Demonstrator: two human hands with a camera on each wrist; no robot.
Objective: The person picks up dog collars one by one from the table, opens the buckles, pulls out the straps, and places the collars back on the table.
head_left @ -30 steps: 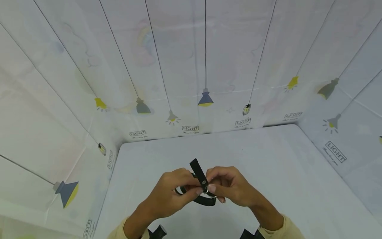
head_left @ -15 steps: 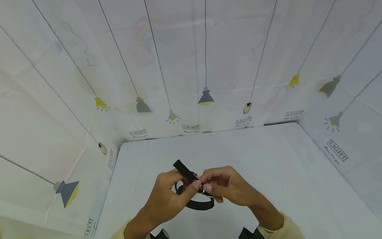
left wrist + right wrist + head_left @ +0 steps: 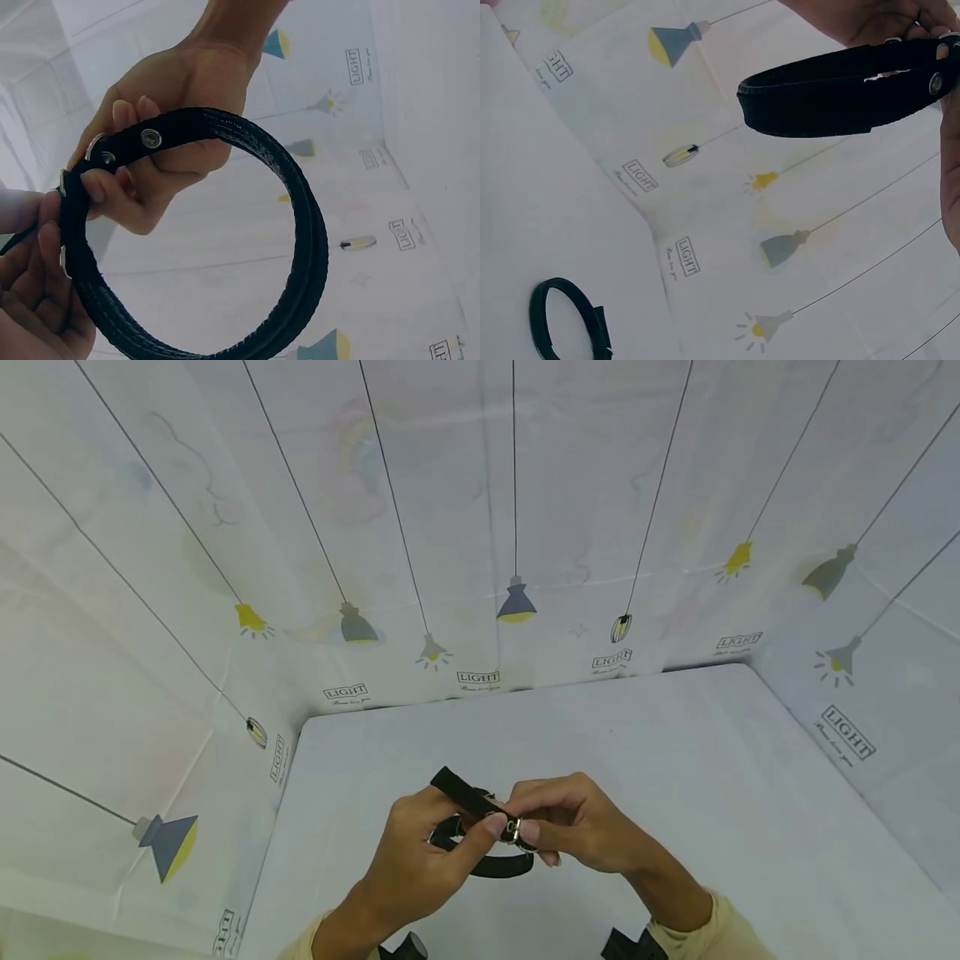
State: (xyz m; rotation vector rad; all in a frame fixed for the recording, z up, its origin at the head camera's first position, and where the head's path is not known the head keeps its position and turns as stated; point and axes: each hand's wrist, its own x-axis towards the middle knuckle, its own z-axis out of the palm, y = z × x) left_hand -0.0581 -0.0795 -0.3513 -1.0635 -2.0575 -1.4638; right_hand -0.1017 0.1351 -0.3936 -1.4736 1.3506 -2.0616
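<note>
A black collar (image 3: pixel 504 866), bent into a loop with metal buckle parts and a snap stud, is between the two hands in the head view. My left hand (image 3: pixel 420 852) pinches it, thumb pressed on top of the strap, and the strap's free end (image 3: pixel 453 787) sticks out up and left over that hand. Close beside it, my right hand (image 3: pixel 581 822) pinches the collar at the metal buckle (image 3: pixel 516 831). In the left wrist view the round loop of the collar (image 3: pixel 311 225) hangs in front, with a silver stud (image 3: pixel 151 139) on its upper band.
A second black loop (image 3: pixel 546 322) shows at the lower left of the right wrist view, over the white surface. The white tabletop (image 3: pixel 637 743) is bounded by cloth walls (image 3: pixel 450 527) printed with lamps. Black wrist mounts (image 3: pixel 633 945) sit at the sleeves.
The collar's free end has swung from upright between the hands to the left, over the left hand. The left thumb has moved up onto the strap, and the right hand has shifted slightly left.
</note>
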